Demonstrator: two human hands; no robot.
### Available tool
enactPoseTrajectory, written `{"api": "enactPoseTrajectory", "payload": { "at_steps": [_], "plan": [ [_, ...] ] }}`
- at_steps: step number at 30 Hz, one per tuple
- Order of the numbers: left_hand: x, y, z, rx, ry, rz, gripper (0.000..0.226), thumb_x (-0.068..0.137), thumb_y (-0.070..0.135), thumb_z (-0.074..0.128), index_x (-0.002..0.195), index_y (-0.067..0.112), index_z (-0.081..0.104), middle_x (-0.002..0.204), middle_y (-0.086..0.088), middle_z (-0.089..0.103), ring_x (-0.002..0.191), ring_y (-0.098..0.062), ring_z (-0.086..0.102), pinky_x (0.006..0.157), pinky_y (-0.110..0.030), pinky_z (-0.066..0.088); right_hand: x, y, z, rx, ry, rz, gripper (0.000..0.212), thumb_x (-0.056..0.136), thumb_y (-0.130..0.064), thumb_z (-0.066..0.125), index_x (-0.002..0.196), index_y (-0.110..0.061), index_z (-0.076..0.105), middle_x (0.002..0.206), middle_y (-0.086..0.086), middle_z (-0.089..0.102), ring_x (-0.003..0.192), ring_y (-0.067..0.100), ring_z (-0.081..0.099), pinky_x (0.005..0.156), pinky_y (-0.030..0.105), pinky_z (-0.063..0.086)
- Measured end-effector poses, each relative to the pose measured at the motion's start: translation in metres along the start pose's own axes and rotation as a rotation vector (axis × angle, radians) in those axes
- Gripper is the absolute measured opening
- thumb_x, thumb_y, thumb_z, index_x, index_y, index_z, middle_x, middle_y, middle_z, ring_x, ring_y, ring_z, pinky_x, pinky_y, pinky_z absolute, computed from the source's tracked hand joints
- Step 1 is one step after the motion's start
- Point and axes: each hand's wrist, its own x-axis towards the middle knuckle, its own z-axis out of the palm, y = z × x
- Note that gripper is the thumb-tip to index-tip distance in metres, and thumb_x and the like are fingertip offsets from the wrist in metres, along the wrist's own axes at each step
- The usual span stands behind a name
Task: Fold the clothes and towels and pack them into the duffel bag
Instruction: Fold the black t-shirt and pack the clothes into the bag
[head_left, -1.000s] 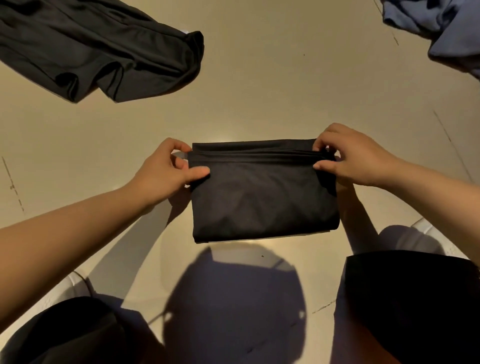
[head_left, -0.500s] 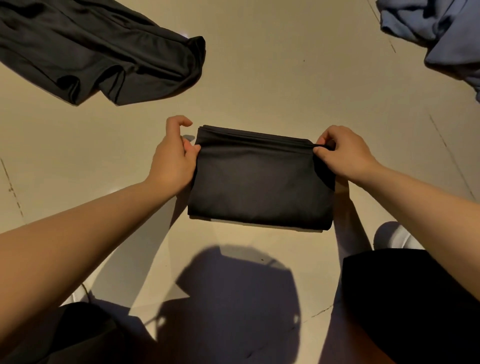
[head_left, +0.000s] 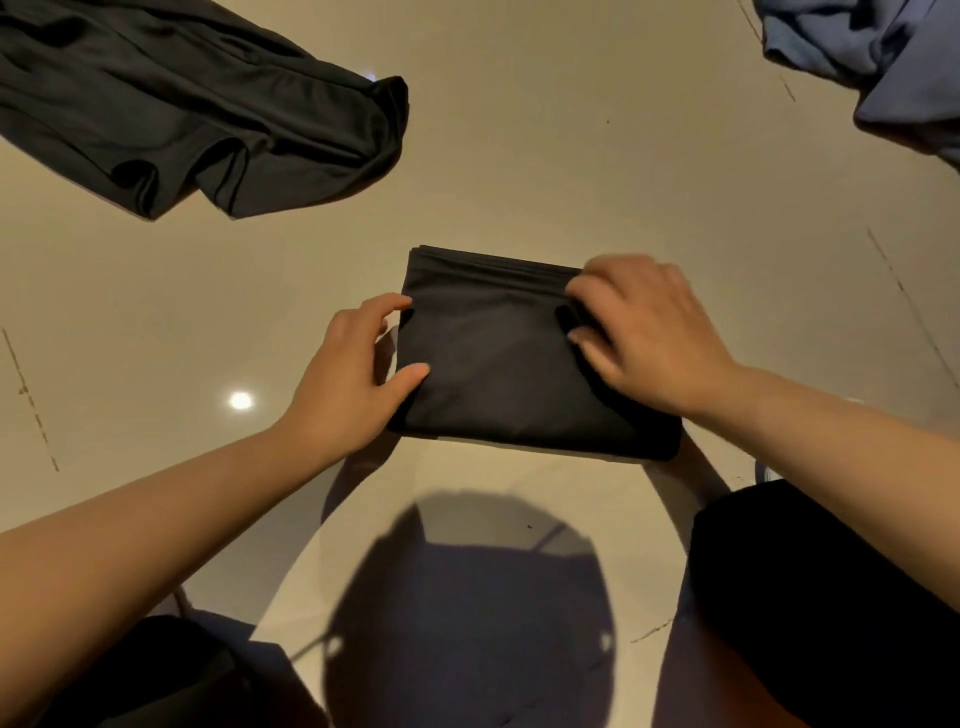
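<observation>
A black garment (head_left: 498, 364), folded into a thick rectangle, is at the middle of the beige floor. My left hand (head_left: 348, 384) grips its left edge, thumb on top and index finger at the upper part of that edge. My right hand (head_left: 644, 332) lies over the garment's right side, with curled fingers and thumb pinching a wrinkle of fabric near the far right corner. Whether the garment rests flat on the floor or is slightly raised I cannot tell. No duffel bag is in view.
An unfolded black garment (head_left: 182, 114) sprawls at the far left. A blue-grey garment (head_left: 883, 57) is heaped at the far right corner. My knees in black fabric (head_left: 831, 597) frame the bottom, with my head's shadow on the tiled floor (head_left: 571, 156) between them.
Both hands left the far corners and moved nearer along the garment's sides. The right hand came over the top of the right side. The garment shifted right.
</observation>
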Motion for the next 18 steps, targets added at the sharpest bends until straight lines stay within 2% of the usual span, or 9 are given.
{"api": "enactPoseTrajectory", "payload": {
  "at_steps": [1, 3, 4, 6, 8, 10, 13, 16, 18],
  "plan": [
    [0.005, 0.004, 0.001, -0.012, -0.034, 0.003, 0.059, 0.084, 0.026, 0.071, 0.136, 0.028, 0.044, 0.128, 0.001, 0.038, 0.113, -0.014, 0.042, 0.097, -0.030, 0.042, -0.003, -0.015, 0.000, 0.000, -0.112, -0.036, 0.061, 0.083, -0.053, 0.051, 0.129, -0.014, 0.052, 0.134, 0.014, 0.049, 0.122, 0.037, 0.046, 0.095, 0.049, 0.036],
    [0.016, 0.015, 0.002, -0.036, -0.163, -0.035, 0.060, 0.081, 0.022, 0.075, 0.134, 0.032, 0.049, 0.143, -0.004, 0.028, 0.128, -0.019, 0.035, 0.110, -0.035, 0.035, -0.002, -0.035, 0.003, 0.012, -0.412, 0.110, 0.100, 0.071, -0.076, 0.052, 0.150, -0.022, 0.022, 0.158, 0.009, 0.017, 0.144, 0.034, 0.016, 0.110, 0.061, 0.017],
    [0.021, 0.021, 0.004, -0.067, -0.228, -0.082, 0.064, 0.079, 0.020, 0.077, 0.134, 0.033, 0.050, 0.146, -0.004, 0.021, 0.131, -0.019, 0.031, 0.113, -0.032, 0.030, 0.001, -0.038, 0.005, 0.011, -0.515, 0.196, 0.115, 0.065, -0.080, 0.057, 0.153, -0.026, 0.006, 0.161, 0.004, -0.001, 0.147, 0.033, 0.000, 0.110, 0.066, 0.008],
    [0.029, 0.030, 0.008, -0.180, -0.287, -0.175, 0.072, 0.075, 0.012, 0.080, 0.136, 0.034, 0.049, 0.145, -0.002, 0.021, 0.124, -0.013, 0.033, 0.108, -0.023, 0.030, 0.011, -0.039, 0.005, 0.028, -0.596, 0.266, 0.130, 0.059, -0.079, 0.066, 0.152, -0.030, -0.009, 0.160, 0.000, -0.018, 0.146, 0.033, -0.013, 0.109, 0.070, 0.006],
    [0.032, 0.035, 0.011, -0.393, -0.285, -0.256, 0.076, 0.070, 0.003, 0.081, 0.134, 0.032, 0.052, 0.137, -0.001, 0.039, 0.117, -0.013, 0.048, 0.100, -0.024, 0.042, 0.017, -0.037, 0.003, 0.064, -0.604, 0.267, 0.134, 0.057, -0.076, 0.070, 0.152, -0.029, -0.012, 0.159, 0.001, -0.022, 0.145, 0.034, -0.016, 0.110, 0.070, 0.007],
    [0.029, 0.036, 0.006, -0.611, -0.295, -0.343, 0.079, 0.069, -0.005, 0.078, 0.134, 0.033, 0.052, 0.123, 0.006, 0.053, 0.104, -0.010, 0.057, 0.084, -0.023, 0.051, 0.020, -0.038, 0.004, 0.054, -0.612, 0.252, 0.134, 0.058, -0.075, 0.071, 0.152, -0.028, -0.013, 0.159, 0.002, -0.022, 0.145, 0.034, -0.017, 0.112, 0.068, 0.006],
    [0.018, 0.025, -0.014, -0.706, -0.310, -0.414, 0.079, 0.072, -0.011, 0.072, 0.135, 0.033, 0.051, 0.114, 0.013, 0.055, 0.097, -0.006, 0.058, 0.064, -0.019, 0.054, 0.021, -0.049, 0.005, 0.003, -0.579, 0.174, 0.134, 0.057, -0.078, 0.068, 0.152, -0.027, -0.013, 0.160, 0.003, -0.019, 0.146, 0.035, -0.014, 0.113, 0.066, 0.004],
    [0.005, 0.009, -0.044, -0.682, -0.277, -0.437, 0.083, 0.073, -0.008, 0.072, 0.137, 0.038, 0.047, 0.129, 0.012, 0.048, 0.108, -0.016, 0.057, 0.075, -0.033, 0.057, 0.032, -0.071, 0.010, 0.004, -0.520, 0.082, 0.135, 0.057, -0.082, 0.064, 0.152, -0.024, -0.010, 0.160, 0.004, -0.015, 0.146, 0.035, -0.011, 0.112, 0.065, 0.005],
    [-0.002, 0.004, -0.064, -0.596, -0.230, -0.400, 0.087, 0.073, -0.005, 0.073, 0.141, 0.039, 0.041, 0.123, 0.017, 0.047, 0.107, -0.020, 0.058, 0.073, -0.036, 0.060, 0.038, -0.089, 0.011, 0.030, -0.462, 0.042, 0.132, 0.059, -0.083, 0.062, 0.153, -0.019, -0.005, 0.161, 0.003, -0.011, 0.147, 0.032, -0.006, 0.114, 0.063, 0.007]
  ]
}}
